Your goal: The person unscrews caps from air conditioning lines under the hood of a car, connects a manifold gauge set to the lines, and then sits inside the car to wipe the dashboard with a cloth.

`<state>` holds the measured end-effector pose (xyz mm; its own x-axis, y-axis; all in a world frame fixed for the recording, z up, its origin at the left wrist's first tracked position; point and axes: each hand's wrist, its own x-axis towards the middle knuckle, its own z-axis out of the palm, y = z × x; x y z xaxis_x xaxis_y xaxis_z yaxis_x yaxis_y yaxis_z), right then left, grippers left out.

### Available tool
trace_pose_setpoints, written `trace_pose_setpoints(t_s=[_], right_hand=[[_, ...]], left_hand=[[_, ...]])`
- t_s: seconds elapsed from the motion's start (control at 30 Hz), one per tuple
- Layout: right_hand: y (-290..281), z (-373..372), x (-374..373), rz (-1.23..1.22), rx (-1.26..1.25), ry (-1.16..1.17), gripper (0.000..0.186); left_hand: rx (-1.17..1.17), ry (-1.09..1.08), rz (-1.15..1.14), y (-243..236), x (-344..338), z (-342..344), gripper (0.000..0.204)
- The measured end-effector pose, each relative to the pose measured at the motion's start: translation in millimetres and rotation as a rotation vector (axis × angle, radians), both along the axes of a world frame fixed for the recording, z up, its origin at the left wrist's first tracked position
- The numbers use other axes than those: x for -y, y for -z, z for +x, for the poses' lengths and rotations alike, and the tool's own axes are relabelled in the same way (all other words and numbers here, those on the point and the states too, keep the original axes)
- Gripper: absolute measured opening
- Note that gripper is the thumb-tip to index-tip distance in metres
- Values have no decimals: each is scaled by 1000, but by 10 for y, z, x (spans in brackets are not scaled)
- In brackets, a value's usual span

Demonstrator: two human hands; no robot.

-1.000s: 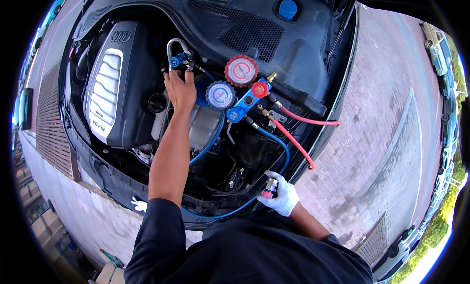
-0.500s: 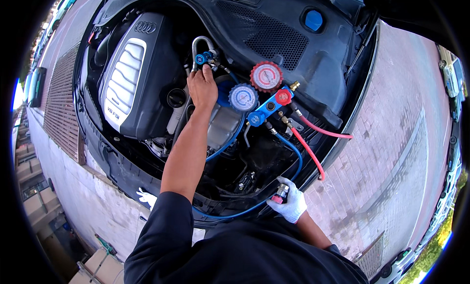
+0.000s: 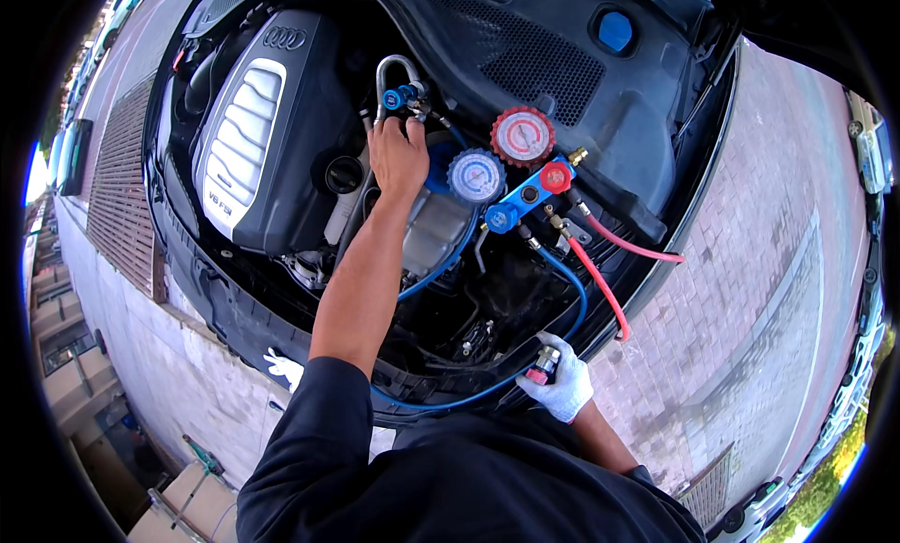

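Note:
My bare left hand (image 3: 399,159) reaches into the engine bay, its fingers curled just below a blue-knobbed quick coupler (image 3: 400,97) beside a bent metal pipe (image 3: 390,63). What the fingertips hold is hidden behind the hand. At the front edge of the car, my right hand (image 3: 567,389) wears a white glove and grips a metal quick coupler with a red knob (image 3: 545,361). Between the hands lies a blue gauge manifold (image 3: 530,194) with a red-rimmed gauge (image 3: 522,136) and a blue-rimmed gauge (image 3: 476,176). A blue hose (image 3: 570,279) and red hoses (image 3: 600,285) run from it.
A black and silver engine cover (image 3: 248,135) fills the left of the bay. Behind the gauges is a black plastic cowl with a blue cap (image 3: 615,31). A white glove (image 3: 284,367) rests by the front edge near my left sleeve. Parked cars line the paved ground's far right.
The engine bay has shifted slightly right in view. My left fingers have slid down off the blue-knobbed coupler and curled in below it. My right hand still grips the red-knobbed coupler.

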<state>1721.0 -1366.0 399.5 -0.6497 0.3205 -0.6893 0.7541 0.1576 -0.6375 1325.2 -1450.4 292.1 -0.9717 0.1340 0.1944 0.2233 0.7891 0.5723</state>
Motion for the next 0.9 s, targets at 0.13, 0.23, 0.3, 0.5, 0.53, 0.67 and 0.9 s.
trace_pose_setpoints(t_s=[0.13,0.23,0.3,0.5,0.53,0.67,0.9], right_hand=[[27,35,3,20,-30,-25,86],[51,53,8,36,-63,-29,85],[68,58,12,41,-80,-30,85],[-10,7,-3,3,-25,-11,85],[-15,4,0,6,-22,-12,85],[91,72,14,29,-91,-9,85],[35,36,-2,1,-39,-8,84]], left_hand=[[210,-16,26,-36,19,-29,43],[-2,-55,83,0,1,34,46],[-87,-29,77,36,11,41,46],[134,22,26,46,45,-28,42],[65,-2,46,37,27,-7,43],[-38,33,69,41,28,12,45],[61,7,164,183,184,-65,40]])
